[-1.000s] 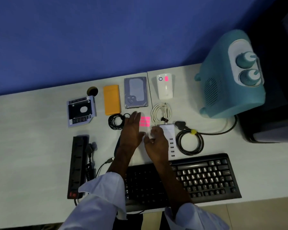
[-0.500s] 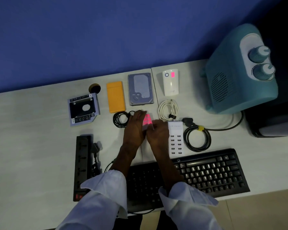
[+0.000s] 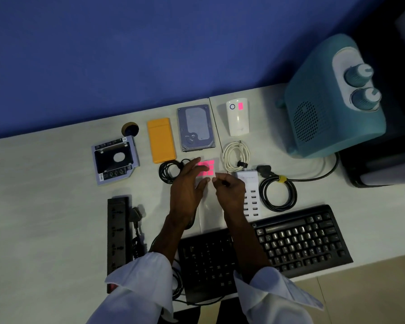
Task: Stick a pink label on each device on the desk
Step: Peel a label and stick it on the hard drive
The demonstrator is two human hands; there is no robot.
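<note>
A person in pale sleeves worked over a sheet of pink labels [image 3: 208, 166] at a white table [image 3: 45, 183] set against a blue wall [image 3: 126, 54]. The left hand [image 3: 187, 187] lay across the sheet with its fingers [image 3: 195, 163] straight and spread, pressing the pink squares flat. The right hand [image 3: 229, 194] hovered just beside it with fingers curled, thumb and forefinger drawn together at the sheet's lower right corner; whether they pinched a label could not be told.

The sheet lay in the middle of the table, between a coil of black cable [image 3: 168, 171] on its left and a white USB charger [image 3: 250, 181] on its right, with a bare hard drive [image 3: 195, 127] just behind it. One pink label [image 3: 240, 106] was stuck on the top of a small white device [image 3: 237, 120] at the back of the table. The hard drive, an orange case [image 3: 161, 139] beside it and a silver drive caddy [image 3: 116, 160] farther left showed no pink.

A coiled white cable [image 3: 235, 157] lay behind the charger, and a bundled black power cord [image 3: 278, 194] lay to its right, running to a teal appliance [image 3: 332, 101] with two knobs. A black keyboard [image 3: 297, 239] sat under the wrists, and a black power strip [image 3: 117, 230] lay at the left.
</note>
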